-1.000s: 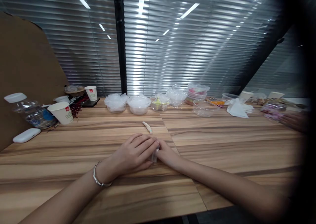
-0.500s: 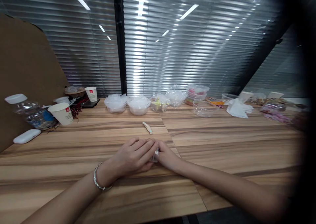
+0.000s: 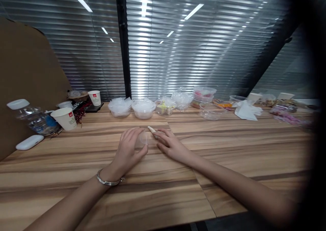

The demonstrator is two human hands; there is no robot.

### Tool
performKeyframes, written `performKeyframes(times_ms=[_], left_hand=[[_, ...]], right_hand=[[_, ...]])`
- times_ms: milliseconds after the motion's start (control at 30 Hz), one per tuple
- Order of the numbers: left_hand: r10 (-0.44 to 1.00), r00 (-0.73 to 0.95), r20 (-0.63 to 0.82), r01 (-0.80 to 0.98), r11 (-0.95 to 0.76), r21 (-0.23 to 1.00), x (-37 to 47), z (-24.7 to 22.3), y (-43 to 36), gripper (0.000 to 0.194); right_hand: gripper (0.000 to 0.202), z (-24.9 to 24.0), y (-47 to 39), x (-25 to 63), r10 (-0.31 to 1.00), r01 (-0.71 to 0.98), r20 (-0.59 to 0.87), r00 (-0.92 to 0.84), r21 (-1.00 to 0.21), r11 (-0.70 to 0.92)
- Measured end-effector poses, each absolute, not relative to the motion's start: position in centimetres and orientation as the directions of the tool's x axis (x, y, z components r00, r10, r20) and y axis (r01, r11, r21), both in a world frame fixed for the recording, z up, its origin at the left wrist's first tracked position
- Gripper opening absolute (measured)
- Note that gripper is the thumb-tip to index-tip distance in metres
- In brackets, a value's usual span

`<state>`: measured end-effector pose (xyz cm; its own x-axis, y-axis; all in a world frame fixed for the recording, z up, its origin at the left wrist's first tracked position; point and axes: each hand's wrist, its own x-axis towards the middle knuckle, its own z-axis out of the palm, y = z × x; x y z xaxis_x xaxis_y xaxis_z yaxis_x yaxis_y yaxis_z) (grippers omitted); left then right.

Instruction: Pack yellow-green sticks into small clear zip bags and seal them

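My left hand (image 3: 131, 147) is curved around a small clear plastic cup (image 3: 143, 138) on the wooden table (image 3: 102, 163), thumb at its near side and fingers at the far side. The wrist wears a silver bracelet (image 3: 108, 182). A thin, pale, stick-like piece (image 3: 151, 129) lies just beyond the cup, between the hands. My right hand (image 3: 171, 146) reaches in from the right, its fingers loosely stretched at the near end of that piece. They partly cover it, and whether they touch it I cannot tell.
Along the back stand white wrapped bowls (image 3: 144, 108), a clear bowl with yellow-green pieces (image 3: 165, 107), stacked tubs (image 3: 203, 95), an empty clear bowl (image 3: 212, 111) and crumpled tissue (image 3: 246, 109). At left are paper cups (image 3: 65, 119), a bottle (image 3: 38, 119) and a white case (image 3: 30, 142).
My hands were together over the clear plastic. They have moved apart and forward: the left holds the cup nearer the pale piece, the right has come up to that piece.
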<state>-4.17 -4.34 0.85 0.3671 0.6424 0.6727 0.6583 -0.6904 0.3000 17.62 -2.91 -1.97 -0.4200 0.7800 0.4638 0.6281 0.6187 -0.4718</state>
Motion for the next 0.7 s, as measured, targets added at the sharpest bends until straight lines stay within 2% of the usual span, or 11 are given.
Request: performKeyframes(times_ms=[200,467,700], left_hand=[[0.67,0.32,0.67,0.634,-0.677,0.374,-4.23,0.97,-4.19,0.044],[0.747,0.227,0.625,0.568,-0.623,0.537,-4.16,0.85,-4.4,0.049],[0.707,0.258,0.658,0.601,-0.651,0.464,-4.17,1.17,-4.35,0.051]], right_hand=[[0.042,-2.53,-2.86,17.52,0.775,0.689,0.42,-0.472,-0.372,0.622],[0.028,-2.1,-3.0,17.54,0.784,0.665,0.426,-0.452,-0.424,0.614],[0.015,-1.73,-3.21,17.5,0.788,0.638,0.441,-0.43,-0.469,0.611]])
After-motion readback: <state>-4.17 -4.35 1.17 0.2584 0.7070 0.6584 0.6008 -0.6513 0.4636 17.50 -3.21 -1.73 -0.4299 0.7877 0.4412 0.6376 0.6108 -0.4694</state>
